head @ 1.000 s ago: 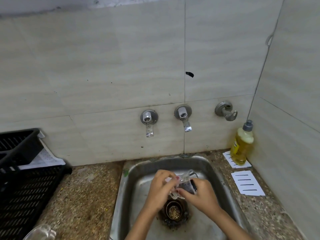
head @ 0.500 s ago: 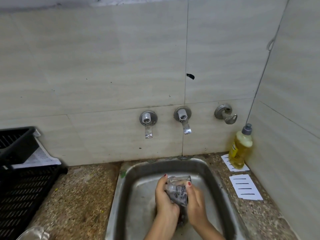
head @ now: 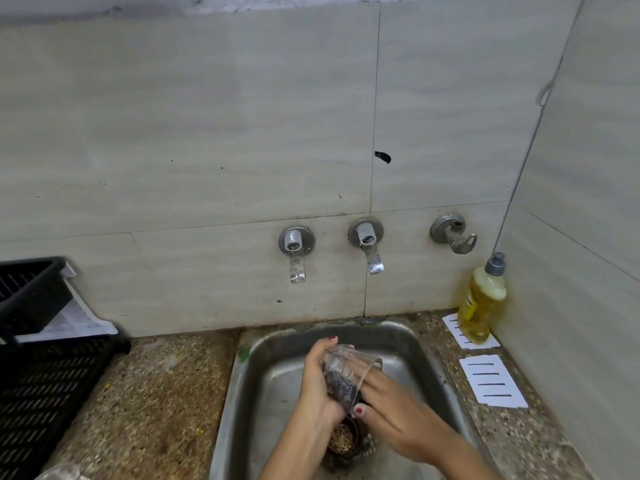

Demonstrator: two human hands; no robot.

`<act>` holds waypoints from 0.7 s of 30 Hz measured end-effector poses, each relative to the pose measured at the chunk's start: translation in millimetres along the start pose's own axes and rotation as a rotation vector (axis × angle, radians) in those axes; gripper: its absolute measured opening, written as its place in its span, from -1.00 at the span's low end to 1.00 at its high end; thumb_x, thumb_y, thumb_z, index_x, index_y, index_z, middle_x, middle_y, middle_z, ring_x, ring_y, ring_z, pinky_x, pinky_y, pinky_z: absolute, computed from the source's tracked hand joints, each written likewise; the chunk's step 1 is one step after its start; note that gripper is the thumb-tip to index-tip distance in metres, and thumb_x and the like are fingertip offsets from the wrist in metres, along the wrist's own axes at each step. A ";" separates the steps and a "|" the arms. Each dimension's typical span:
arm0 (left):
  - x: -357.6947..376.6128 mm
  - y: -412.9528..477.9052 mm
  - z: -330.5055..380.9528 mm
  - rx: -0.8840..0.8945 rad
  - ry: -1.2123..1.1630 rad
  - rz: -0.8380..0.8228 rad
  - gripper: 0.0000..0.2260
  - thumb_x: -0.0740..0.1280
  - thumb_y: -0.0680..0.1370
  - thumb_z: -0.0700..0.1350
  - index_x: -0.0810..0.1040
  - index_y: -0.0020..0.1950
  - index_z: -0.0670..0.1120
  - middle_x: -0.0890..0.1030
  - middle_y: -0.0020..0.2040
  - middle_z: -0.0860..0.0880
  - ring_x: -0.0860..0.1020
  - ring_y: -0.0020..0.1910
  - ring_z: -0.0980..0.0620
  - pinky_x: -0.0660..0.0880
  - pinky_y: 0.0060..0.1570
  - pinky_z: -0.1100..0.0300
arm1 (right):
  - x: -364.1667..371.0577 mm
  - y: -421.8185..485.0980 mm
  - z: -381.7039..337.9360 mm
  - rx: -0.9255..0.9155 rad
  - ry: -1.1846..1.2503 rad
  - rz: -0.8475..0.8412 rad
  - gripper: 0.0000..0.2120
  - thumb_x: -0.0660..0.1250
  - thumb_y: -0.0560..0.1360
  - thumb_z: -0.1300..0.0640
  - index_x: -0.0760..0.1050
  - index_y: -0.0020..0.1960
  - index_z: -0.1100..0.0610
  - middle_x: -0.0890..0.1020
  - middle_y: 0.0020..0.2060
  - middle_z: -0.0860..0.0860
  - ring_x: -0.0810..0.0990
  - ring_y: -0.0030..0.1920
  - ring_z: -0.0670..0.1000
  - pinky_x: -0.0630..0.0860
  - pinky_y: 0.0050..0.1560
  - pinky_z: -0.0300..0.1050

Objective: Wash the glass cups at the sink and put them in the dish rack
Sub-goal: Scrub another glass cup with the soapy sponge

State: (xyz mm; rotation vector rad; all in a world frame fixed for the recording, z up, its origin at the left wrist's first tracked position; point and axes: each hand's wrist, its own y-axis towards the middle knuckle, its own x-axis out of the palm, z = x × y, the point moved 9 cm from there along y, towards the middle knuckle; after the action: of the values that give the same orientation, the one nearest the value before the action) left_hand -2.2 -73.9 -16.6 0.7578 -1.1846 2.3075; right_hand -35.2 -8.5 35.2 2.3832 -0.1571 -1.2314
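A clear glass cup (head: 341, 367) is held tilted over the steel sink (head: 263, 344), just above the drain (head: 343, 441). Something dark shows through the cup's wall; I cannot tell what it is. My left hand (head: 317, 386) wraps the cup from the left side. My right hand (head: 394, 420) meets the cup's lower right end, thumb under the rim and fingers laid along it. A black slatted dish rack (head: 45, 386) stands on the counter at the far left. Part of another glass (head: 62, 474) shows at the bottom left corner.
Two wall taps (head: 296, 252) (head: 369, 245) hang above the sink, with no water seen running. A yellow soap bottle (head: 481, 306) stands in the right corner by white cards (head: 491, 381). Speckled stone counter (head: 156, 393) lies between rack and sink.
The cup went from held upright between both hands to tilted. My right hand slid down to the cup's lower right end, and the drain is in sight again.
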 end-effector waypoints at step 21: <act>15.3 -3.3 -8.5 -0.009 -0.037 -0.196 -0.58 0.57 0.02 -0.21 0.62 -0.17 -0.25 0.62 -0.24 -0.18 0.60 -0.32 -0.08 0.56 -0.27 0.11 | -21.7 4.2 20.1 0.482 0.570 0.419 -0.78 0.09 0.62 0.11 0.48 0.15 -0.01 0.62 0.10 0.00 0.58 0.09 -0.14 0.47 0.03 -0.39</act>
State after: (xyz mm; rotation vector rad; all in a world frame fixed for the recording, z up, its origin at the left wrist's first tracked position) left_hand -14.1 -63.1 -8.9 0.8757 -1.0843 2.1350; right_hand -63.7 -12.5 43.2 2.7949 -0.7916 -0.3180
